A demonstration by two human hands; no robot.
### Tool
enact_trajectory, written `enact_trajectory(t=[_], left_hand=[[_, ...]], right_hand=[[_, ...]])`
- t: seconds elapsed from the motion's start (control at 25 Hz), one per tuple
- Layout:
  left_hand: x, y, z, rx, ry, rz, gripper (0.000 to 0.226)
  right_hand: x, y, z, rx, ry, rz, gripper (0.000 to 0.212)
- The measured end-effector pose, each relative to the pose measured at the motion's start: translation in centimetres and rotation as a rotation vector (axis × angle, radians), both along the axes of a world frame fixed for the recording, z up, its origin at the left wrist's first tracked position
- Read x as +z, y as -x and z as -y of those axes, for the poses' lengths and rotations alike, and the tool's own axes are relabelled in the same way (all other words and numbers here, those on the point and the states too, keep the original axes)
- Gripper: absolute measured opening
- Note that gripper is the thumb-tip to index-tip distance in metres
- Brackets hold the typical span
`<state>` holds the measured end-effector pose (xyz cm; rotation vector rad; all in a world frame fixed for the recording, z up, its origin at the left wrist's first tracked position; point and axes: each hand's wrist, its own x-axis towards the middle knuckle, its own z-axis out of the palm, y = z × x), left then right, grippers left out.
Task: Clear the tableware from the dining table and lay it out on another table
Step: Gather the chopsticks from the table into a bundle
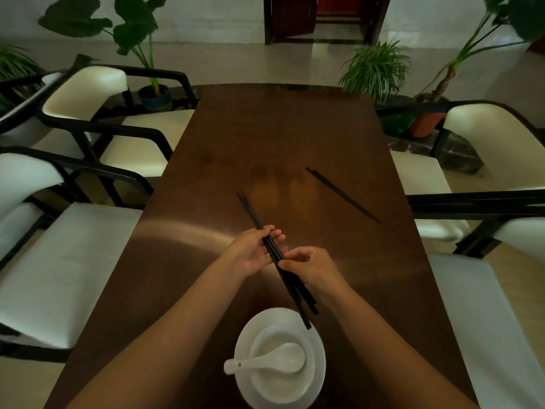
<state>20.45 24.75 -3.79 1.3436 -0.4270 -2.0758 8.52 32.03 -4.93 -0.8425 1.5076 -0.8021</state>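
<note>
A bundle of black chopsticks (250, 209) slants above the middle of the dark wooden table (265, 137). My left hand (252, 250) grips it near its centre, and my right hand (312, 267) pinches it just below, so both hands hold the same bundle. One more pair of black chopsticks (342, 194) lies loose on the table to the right. Close to me sits a white plate (244, 335) with a white bowl (274, 382) on it, and a white spoon (265, 360) rests across the bowl.
White-cushioned chairs with dark frames line both sides, two on the left (59, 261) and two on the right (486, 320). Potted plants (374, 69) stand beyond the table's far end, near a dark doorway (324, 16).
</note>
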Motion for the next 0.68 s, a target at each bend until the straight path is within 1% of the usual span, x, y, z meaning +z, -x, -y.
enact_trajectory(t=[0.12,0.2,0.28,0.32,0.4,0.44,0.52,0.68], left_hand=[[-0.9,1.7,1.6,0.079,-0.046,-0.017,0.018],[-1.6,2.3,2.6,0.105,-0.09,-0.031,0.018],[-2.5,2.9,3.6,0.144,-0.119,-0.04,0.016],[-3.0,3.3,4.1,0.171,-0.129,-0.041,0.015],[-3.8,4.0,4.8,0.211,-0.134,-0.048,0.015],[-4.2,4.4,5.1,0.227,-0.133,-0.049,0.014],[-5.2,4.8,5.5,0.258,-0.127,-0.041,0.014],[-6.2,4.7,5.5,0.283,-0.104,-0.014,0.015]], right_hand=[[-1.4,4.8,2.8,0.047,-0.003,-0.167,0.008],[-3.3,10.1,5.5,-0.007,-0.009,-0.37,0.006],[-5.5,15.6,8.3,-0.085,-0.031,-0.615,0.025],[-6.8,17.9,9.7,-0.089,-0.038,-0.754,0.034],[-9.0,21.1,12.3,0.013,-0.043,-1.029,0.046],[-10.0,22.1,13.4,0.085,-0.05,-1.122,0.048],[-11.5,22.8,15.2,0.195,-0.072,-1.203,0.045],[-13.0,21.9,16.6,0.269,0.028,-1.306,0.022]])
